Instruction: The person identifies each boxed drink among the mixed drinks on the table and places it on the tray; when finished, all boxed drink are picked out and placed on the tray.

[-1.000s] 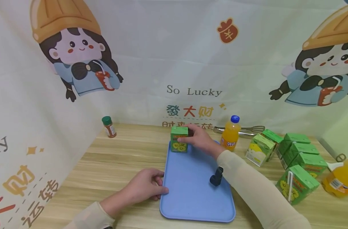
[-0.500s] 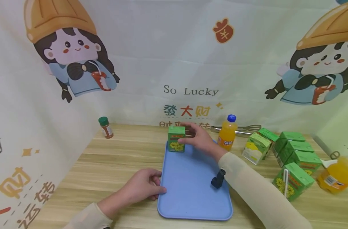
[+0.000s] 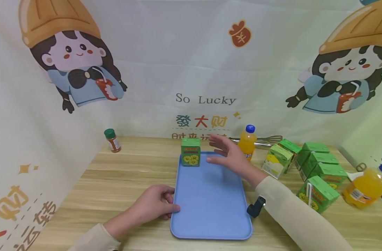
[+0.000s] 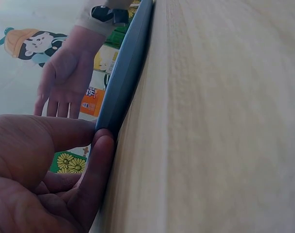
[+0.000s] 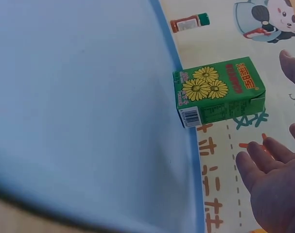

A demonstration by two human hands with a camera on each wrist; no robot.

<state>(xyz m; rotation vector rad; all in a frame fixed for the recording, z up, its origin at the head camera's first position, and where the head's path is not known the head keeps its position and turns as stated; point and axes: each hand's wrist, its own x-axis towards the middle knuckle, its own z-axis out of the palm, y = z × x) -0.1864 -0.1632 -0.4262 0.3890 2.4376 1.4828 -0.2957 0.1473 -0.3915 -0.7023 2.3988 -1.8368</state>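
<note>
The right hand [image 3: 231, 158] hangs over the far part of the blue tray [image 3: 211, 204] in the head view, fingers spread and holding nothing. Half a second ago its thumb and fingers were about the green drink carton [image 3: 191, 153]; now there is a gap between them. The carton stands upright in the tray's far left corner, in the same spot as before, so it looks set down and this placement seems done. The left hand [image 3: 154, 204] keeps its grip on the tray's left edge. More green cartons [image 3: 317, 162] are grouped on the tabletop [image 3: 128, 170] to the right, near an orange drink bottle [image 3: 366, 188].

In the left wrist view, the left thumb and a finger pinch the tray's rim, probably to steady it. The right palm shows beyond, well apart.

In the right wrist view, the carton rests just inside the rim, with the right fingers clear of it. A spice jar [image 5: 190, 23] stands beyond the tray.
</note>
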